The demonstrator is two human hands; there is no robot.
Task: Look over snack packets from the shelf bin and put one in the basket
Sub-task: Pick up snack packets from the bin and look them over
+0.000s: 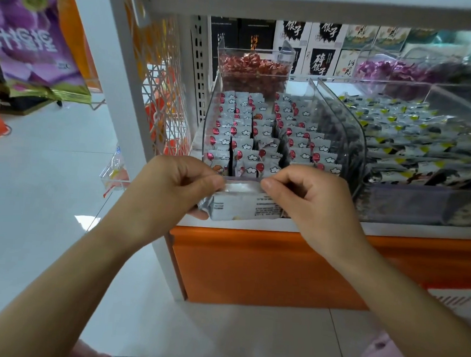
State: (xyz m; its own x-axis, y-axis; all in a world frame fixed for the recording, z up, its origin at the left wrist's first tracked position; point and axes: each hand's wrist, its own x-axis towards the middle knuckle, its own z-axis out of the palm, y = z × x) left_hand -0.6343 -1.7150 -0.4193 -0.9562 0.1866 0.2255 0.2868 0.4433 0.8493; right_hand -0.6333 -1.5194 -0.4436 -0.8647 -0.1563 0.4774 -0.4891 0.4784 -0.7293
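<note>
A silver-grey snack packet (241,203) with small printed text is held level in front of the shelf edge. My left hand (170,185) pinches its left end and my right hand (310,196) pinches its right end, thumbs on top. Just behind it a clear plastic shelf bin (214,99) holds rows of several upright packets printed with red balloons and white clouds (259,133). No basket is in view.
A second clear bin (363,136) to the right holds black, white and yellow packets. Behind are bins of red (252,66) and purple sweets (395,69) and boxed goods. An orange shelf base (264,271) lies below. Purple bags (30,36) hang at left over pale floor tiles.
</note>
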